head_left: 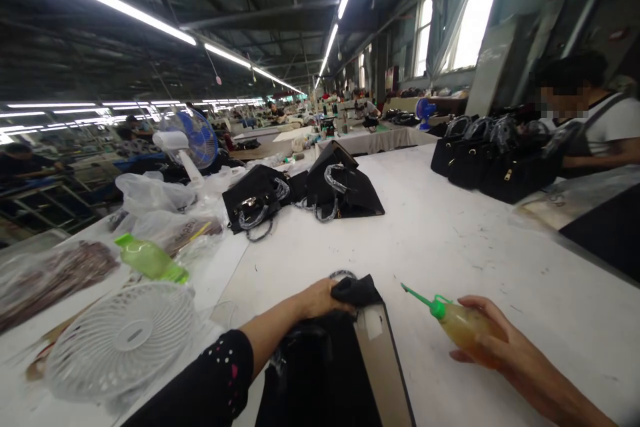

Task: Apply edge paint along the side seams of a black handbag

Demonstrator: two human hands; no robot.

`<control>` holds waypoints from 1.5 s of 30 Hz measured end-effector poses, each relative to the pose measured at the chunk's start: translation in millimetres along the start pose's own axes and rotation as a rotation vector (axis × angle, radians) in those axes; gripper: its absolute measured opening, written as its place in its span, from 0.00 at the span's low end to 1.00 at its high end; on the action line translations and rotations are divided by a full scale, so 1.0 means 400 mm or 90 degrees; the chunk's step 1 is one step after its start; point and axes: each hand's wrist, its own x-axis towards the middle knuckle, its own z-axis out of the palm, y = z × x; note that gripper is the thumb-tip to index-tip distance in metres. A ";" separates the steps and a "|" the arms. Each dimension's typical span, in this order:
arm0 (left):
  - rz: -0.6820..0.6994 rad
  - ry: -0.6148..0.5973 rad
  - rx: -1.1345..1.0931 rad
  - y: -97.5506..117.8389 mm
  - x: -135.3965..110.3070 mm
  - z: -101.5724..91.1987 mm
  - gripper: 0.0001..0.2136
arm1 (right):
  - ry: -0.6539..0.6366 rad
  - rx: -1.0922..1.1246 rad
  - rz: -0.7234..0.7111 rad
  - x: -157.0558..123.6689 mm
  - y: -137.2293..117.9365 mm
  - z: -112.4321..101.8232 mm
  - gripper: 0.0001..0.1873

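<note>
A black handbag [320,373] lies on the white table close to me, its tan inner board [383,353] showing along the right side. My left hand [323,300] is closed on the bag's folded black upper edge, with the fingertips partly hidden behind the fabric. To the right, my right hand [493,337] wraps round a squeeze bottle [463,328] of amber liquid. The bottle's green nozzle points up and left toward the bag, apart from it.
Two black handbags [345,190] lie farther back. At the right stands a row of finished bags [493,157] beside a person [613,123]. On the left are a white fan [133,337], a green bottle [153,259] and plastic bags [155,197]; behind them stands a blue fan [200,140].
</note>
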 end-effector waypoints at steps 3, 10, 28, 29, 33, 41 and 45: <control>-0.004 -0.008 -0.001 -0.007 0.006 -0.004 0.12 | -0.037 -0.023 0.030 -0.008 -0.007 0.006 0.35; -0.008 0.003 -0.015 -0.005 0.003 -0.001 0.15 | 0.025 -0.102 -0.035 0.023 -0.014 0.027 0.31; 0.002 0.061 -0.049 -0.039 0.013 0.016 0.14 | -0.085 -0.360 -0.232 0.155 -0.095 0.067 0.13; 0.003 0.061 -0.048 -0.040 0.014 0.015 0.15 | -0.095 -0.360 -0.235 0.158 -0.099 0.066 0.13; 0.004 0.061 -0.043 -0.047 0.018 0.012 0.17 | -0.159 -0.355 -0.251 0.166 -0.121 0.066 0.14; 0.002 0.061 -0.056 -0.047 0.015 0.015 0.16 | -0.195 -0.367 -0.295 0.175 -0.135 0.072 0.13; -0.002 0.066 -0.064 -0.046 0.016 0.016 0.15 | -0.199 -0.370 -0.310 0.177 -0.139 0.070 0.12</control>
